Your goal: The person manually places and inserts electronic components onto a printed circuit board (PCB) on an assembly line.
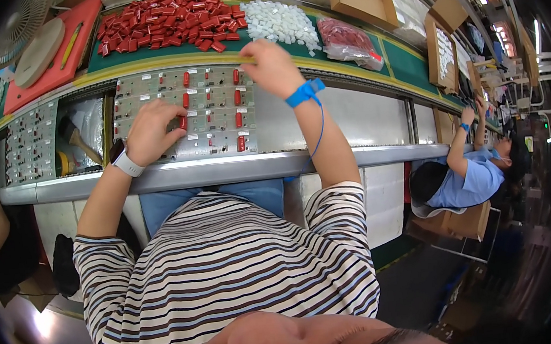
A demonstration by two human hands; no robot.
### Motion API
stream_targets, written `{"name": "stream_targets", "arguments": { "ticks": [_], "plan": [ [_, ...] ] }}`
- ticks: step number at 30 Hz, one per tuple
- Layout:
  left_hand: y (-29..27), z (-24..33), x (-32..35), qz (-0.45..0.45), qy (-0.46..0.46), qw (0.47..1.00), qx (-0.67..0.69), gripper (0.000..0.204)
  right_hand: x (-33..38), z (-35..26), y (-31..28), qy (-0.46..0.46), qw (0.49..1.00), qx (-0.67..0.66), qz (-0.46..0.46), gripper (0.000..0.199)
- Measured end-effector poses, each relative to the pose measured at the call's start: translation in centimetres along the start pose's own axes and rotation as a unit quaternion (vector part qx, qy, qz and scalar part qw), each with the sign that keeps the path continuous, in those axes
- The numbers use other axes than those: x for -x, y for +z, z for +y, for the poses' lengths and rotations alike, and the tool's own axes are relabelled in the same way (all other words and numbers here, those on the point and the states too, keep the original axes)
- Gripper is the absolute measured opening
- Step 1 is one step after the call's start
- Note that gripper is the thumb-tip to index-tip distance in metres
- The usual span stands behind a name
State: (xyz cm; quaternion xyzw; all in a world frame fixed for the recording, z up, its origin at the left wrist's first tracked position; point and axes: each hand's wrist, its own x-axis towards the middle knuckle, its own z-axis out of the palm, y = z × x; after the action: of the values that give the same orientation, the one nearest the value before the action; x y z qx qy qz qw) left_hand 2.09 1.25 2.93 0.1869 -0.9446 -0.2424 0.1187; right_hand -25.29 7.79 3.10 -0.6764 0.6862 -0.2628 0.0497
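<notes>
The left hand (151, 131) lay on the grey circuit board panel (213, 111), fingers curled down onto a small red component (182, 122) at about three o'clock of the knuckles; the fingertips pinched at it, though the palm hid how firmly. A white watch (127, 164) sat on that wrist. The right hand (270, 66) rested at the panel's far edge, at one o'clock from the left hand, fingers bent over the yellow rail (166, 64). Whether it held anything could not be told, since the fingertips were turned away from the camera. A blue wrist strap (305, 93) with a thin cord circled that wrist.

Beyond the rail, at twelve o'clock, lay a heap of red components (165, 27), with a pile of small white parts (281, 20) beside it at one o'clock and a clear bag of reddish pieces (347, 40) further right. A second board panel (30, 142) stood at nine o'clock, its left end bent by the lens. A brush (77, 141) lay between the panels, partly in shadow. At three o'clock, a co-worker in a blue shirt (472, 179) reached up to the line, mostly cut off and dim.
</notes>
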Motion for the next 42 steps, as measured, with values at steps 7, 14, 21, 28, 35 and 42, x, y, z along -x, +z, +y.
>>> {"name": "stream_targets", "arguments": {
  "ticks": [7, 14, 21, 28, 35, 42],
  "plan": [
    [0.0, 0.7, -0.2, 0.0, -0.031, 0.999, 0.015, 0.031, 0.4, 8.0, 0.8, 0.111, 0.97, 0.181, 0.118, 0.018],
    [0.3, 0.7, -0.2, 0.016, -0.018, 1.0, 0.006, 0.029, 0.4, 8.4, 1.1, 0.137, 0.961, 0.202, 0.132, 0.017],
    [0.1, 1.2, -0.4, 0.015, 0.026, 1.0, -0.008, 0.028, 0.6, 8.9, 1.6, 0.119, 0.956, 0.214, 0.161, 0.012],
    [-0.1, 1.6, -0.5, 0.003, 0.022, 0.999, -0.039, 0.027, 0.7, 9.4, 1.9, 0.085, 0.956, 0.21, 0.187, 0.009],
    [0.3, 1.3, -0.3, 0.003, 0.041, 0.998, -0.052, 0.028, -0.1, 9.5, 2.1, 0.081, 0.963, 0.178, 0.185, 0.008],
    [-0.4, 1.4, -0.4, 0.004, 0.036, 0.997, -0.067, 0.029, 0.2, 9.3, 1.6, 0.129, 0.964, 0.176, 0.151, 0.011]
  ]
}}
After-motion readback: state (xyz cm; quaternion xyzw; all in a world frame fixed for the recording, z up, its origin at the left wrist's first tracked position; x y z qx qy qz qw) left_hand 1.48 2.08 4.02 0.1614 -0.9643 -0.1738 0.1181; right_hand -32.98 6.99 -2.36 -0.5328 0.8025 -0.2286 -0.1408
